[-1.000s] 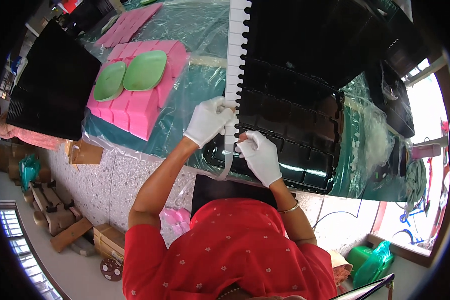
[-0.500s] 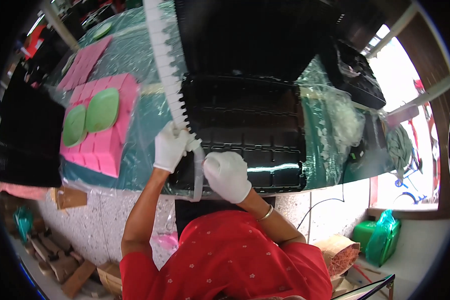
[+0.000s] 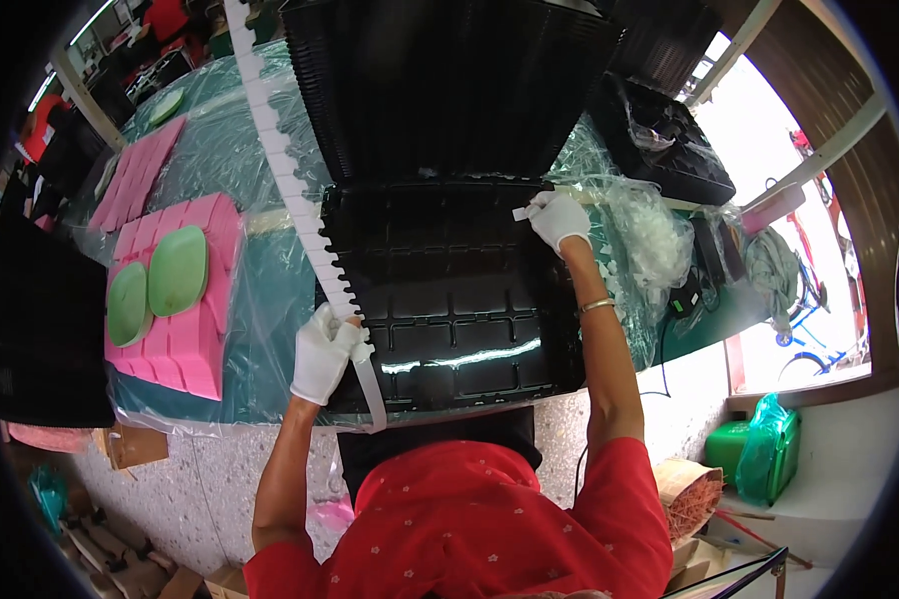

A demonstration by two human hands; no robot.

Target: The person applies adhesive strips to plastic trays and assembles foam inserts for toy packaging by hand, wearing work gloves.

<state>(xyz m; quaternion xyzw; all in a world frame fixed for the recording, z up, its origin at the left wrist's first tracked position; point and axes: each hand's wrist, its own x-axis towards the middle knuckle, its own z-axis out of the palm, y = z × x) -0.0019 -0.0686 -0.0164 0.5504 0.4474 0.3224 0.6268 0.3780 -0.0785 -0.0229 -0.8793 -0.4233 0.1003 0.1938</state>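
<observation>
A long white strip with notched edges (image 3: 288, 180) runs from the far left of the table down to my left hand (image 3: 323, 354). That hand, in a white glove, is closed on the strip by the near left edge of a black plastic tray (image 3: 440, 275). Below it dangles the strip's narrow translucent tail (image 3: 372, 392). My right hand (image 3: 561, 220), also gloved, pinches a small white piece (image 3: 519, 214) at the tray's far right corner. The tray is shiny, with moulded ribs.
Tall black stacked trays (image 3: 430, 90) stand just behind. Pink blocks (image 3: 185, 339) carry green dishes (image 3: 178, 270) on the left. Crumpled clear plastic (image 3: 659, 245) lies to the right, near another black tray (image 3: 659, 140). Clear film covers the green tabletop (image 3: 270, 299).
My right hand has gone from beside my left hand to the tray's far right corner, where a small white piece shows in its fingers. My left hand stays on the strip. The view has shifted.
</observation>
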